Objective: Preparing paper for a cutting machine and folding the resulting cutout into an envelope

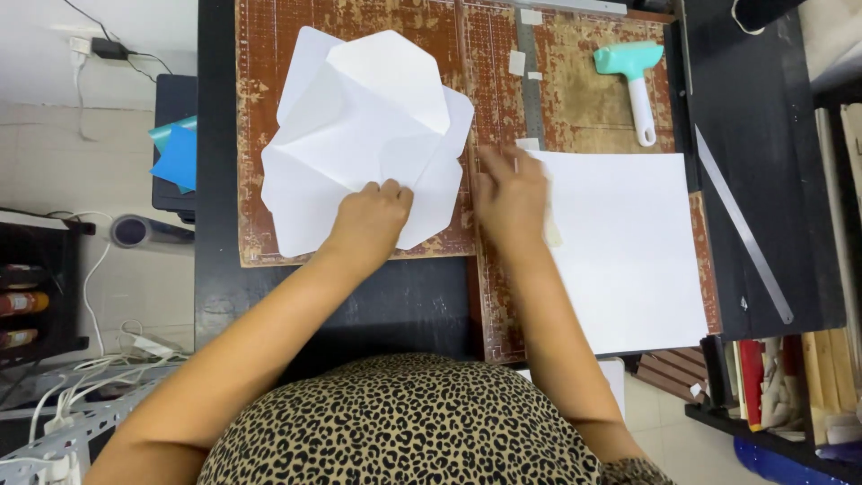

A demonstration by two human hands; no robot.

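Head view, looking straight down on a dark work table [395, 305], listed from the person's body outward:

- Nearest the camera is a leopard-print top, with both bare forearms reaching forward over the table.
- Left hand [370, 218] is curled, fingertips pressing down on the lower edge of the folded white paper [359, 135]; it grips nothing, only holds the paper flat.
- Right hand [510, 193] is blurred; the fingers look spread and flat against the left edge of the plain white sheet [628, 251]. Whether it pinches anything I cannot tell.
- Folded white paper lies on the left worn brown cutting mat [260, 99], with several pointed flaps overlapping toward its middle.
- Plain white sheet lies flat on the right cutting mat [584, 99], just beside the folded paper and apart from it.
- Farther out on the right mat lies a teal-headed tool with a white handle [636, 85].
- A steel ruler [530, 81] lies near the seam between the mats, with small pale tape pieces [517, 63] beside it.
- A long metal strip [743, 238] lies slanted on the black surface to the right.
- Off the table at left, blue and teal sheets [177, 154] rest on a dark stand.
- Lower right, an open shelf [709, 413] holds upright packs and boards; the details are too small to tell.
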